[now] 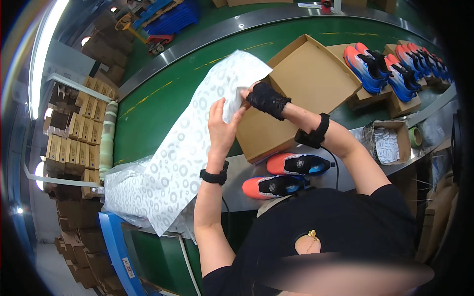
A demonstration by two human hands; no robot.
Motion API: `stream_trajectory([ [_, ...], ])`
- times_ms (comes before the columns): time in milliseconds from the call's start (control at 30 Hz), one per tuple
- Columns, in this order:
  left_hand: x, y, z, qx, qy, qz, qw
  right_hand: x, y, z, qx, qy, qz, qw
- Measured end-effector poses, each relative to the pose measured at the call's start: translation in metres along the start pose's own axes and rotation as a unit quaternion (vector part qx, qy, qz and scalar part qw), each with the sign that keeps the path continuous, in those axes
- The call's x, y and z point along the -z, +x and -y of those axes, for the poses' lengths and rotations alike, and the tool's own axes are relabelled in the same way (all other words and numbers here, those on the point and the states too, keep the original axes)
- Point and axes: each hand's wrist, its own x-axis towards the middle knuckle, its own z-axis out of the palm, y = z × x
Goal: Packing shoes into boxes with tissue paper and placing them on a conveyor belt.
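Observation:
My left hand (220, 129) pinches the edge of a long white tissue sheet (197, 133) printed with grey rings. My right hand (262, 98), in a black fingerless glove, grips the same sheet near its top corner. The sheet hangs from the hands down to a stack of the same paper (123, 190) at the left. Right behind the hands lies an open brown cardboard shoe box (306, 79) on the green conveyor belt (163, 108). A pair of orange, black and blue sneakers (286, 175) lies on the metal ledge just below the box.
More orange-and-blue sneakers (390, 66) rest on boxes at the far right of the belt. A small carton of white packets (387, 143) and a tape roll (415, 136) sit at the right. Stacked flat cartons (74, 133) fill a rack at the left.

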Motion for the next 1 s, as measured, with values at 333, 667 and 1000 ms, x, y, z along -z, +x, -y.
stream_trajectory([
  [333, -0.020, 0.017, -0.010, -0.056, 0.007, 0.026, 0.998, 0.013, 0.013, -0.005, 0.052, 0.174, -0.011, 0.983],
  [667, 0.020, 0.042, -0.060, 0.101, -0.398, -0.173, 0.895, 0.040, 0.030, -0.041, -0.082, 0.006, -0.074, 0.994],
  [1000, 0.004, -0.015, -0.042, -0.073, 0.187, 0.351, 0.914, 0.133, 0.086, -0.113, -0.030, -0.031, -0.317, 0.947],
])
